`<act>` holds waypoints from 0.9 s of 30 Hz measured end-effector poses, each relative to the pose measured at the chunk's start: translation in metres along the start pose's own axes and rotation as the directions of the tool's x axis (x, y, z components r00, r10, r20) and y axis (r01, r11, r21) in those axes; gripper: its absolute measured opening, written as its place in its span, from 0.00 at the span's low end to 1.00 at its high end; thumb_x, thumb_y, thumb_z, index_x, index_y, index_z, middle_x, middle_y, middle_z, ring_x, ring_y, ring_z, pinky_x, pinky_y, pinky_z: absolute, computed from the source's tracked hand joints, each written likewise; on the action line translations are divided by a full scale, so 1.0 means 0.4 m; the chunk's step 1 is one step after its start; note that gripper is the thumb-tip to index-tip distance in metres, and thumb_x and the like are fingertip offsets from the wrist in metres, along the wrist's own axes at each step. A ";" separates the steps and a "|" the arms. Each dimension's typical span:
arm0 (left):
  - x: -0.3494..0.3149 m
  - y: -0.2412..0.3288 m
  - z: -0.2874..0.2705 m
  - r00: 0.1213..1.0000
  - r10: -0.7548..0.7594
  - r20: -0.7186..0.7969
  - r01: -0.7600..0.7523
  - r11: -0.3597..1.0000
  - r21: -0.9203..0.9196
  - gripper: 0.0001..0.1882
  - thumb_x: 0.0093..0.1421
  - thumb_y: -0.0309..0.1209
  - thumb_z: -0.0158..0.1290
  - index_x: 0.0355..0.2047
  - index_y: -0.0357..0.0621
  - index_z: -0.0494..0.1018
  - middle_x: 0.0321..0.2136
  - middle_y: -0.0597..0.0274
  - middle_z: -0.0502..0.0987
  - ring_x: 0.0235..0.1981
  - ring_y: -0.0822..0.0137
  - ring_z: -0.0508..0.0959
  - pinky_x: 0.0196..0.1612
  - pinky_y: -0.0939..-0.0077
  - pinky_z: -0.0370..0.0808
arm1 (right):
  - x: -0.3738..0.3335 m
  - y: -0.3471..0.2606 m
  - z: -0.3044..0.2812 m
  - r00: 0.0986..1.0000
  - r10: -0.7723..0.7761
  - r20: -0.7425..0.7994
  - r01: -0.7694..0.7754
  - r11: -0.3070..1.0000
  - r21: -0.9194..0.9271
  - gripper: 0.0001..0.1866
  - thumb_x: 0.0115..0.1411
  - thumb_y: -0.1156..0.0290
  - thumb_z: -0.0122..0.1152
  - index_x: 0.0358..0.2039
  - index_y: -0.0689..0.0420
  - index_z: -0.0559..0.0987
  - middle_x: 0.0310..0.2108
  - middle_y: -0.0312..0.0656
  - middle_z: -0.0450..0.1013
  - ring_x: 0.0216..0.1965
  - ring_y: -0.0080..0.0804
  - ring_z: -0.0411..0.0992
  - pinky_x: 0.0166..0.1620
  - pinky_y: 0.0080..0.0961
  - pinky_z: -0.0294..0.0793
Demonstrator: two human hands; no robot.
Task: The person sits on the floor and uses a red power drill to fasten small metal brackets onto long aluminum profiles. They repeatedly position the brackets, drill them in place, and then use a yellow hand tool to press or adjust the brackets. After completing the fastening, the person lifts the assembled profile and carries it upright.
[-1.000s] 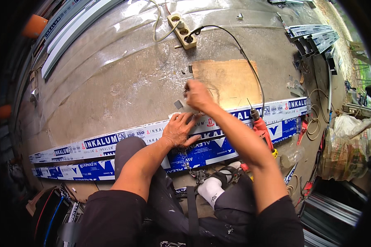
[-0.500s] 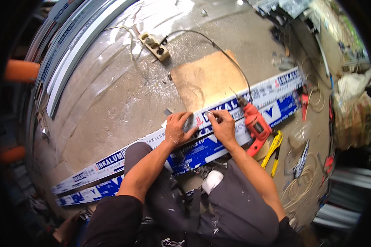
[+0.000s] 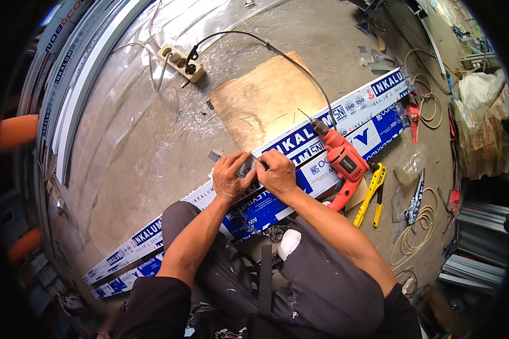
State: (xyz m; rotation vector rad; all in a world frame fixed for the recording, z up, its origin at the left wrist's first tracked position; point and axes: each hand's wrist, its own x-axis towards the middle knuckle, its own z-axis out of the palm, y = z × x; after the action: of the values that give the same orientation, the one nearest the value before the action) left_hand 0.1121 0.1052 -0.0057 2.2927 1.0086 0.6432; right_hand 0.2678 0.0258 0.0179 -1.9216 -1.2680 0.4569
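Observation:
Two long profiles in blue-and-white printed film lie side by side across my legs: a rear profile (image 3: 353, 109) and a front profile (image 3: 266, 213). Over the rear one curls my left hand (image 3: 231, 176), fingers on its far edge and thumb on top. My right hand (image 3: 277, 171) is closed in a pinch right beside it, fingertips at the same profile; what they hold is hidden. To the right of that hand, a red power drill (image 3: 344, 161) rests across the profiles, its thin bit pointing away from me. A yellow hand riveter (image 3: 371, 195) lies beyond its handle.
A plywood piece (image 3: 260, 96) lies on the floor behind the profiles. A power strip (image 3: 181, 64) feeds the drill's black cable (image 3: 266, 42). Long profiles (image 3: 90, 79) are stacked at left. Coiled cable (image 3: 418, 237) and a filled sack (image 3: 483, 135) are at right.
My right hand has moved left along the profile, up against my left hand. The thin light piece seen between its fingers before is now hidden. The whole view has shifted slightly.

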 end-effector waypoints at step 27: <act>0.015 0.034 -0.004 0.984 -0.102 0.146 0.077 0.983 0.165 0.24 0.65 0.49 0.66 0.53 0.47 0.85 0.49 0.53 0.86 0.50 0.52 0.84 0.55 0.61 0.80 | -0.182 0.245 -0.425 0.646 0.762 0.035 -0.614 0.493 0.616 0.23 0.61 0.61 0.81 0.48 0.64 0.83 0.40 0.40 0.82 0.36 0.22 0.78 0.39 0.23 0.78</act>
State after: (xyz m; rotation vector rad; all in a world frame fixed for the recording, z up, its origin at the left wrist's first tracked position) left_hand 0.1215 0.1025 0.0054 2.3757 1.1165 0.3537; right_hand 0.4076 -0.1281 0.0428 -1.7785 -0.0491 0.8714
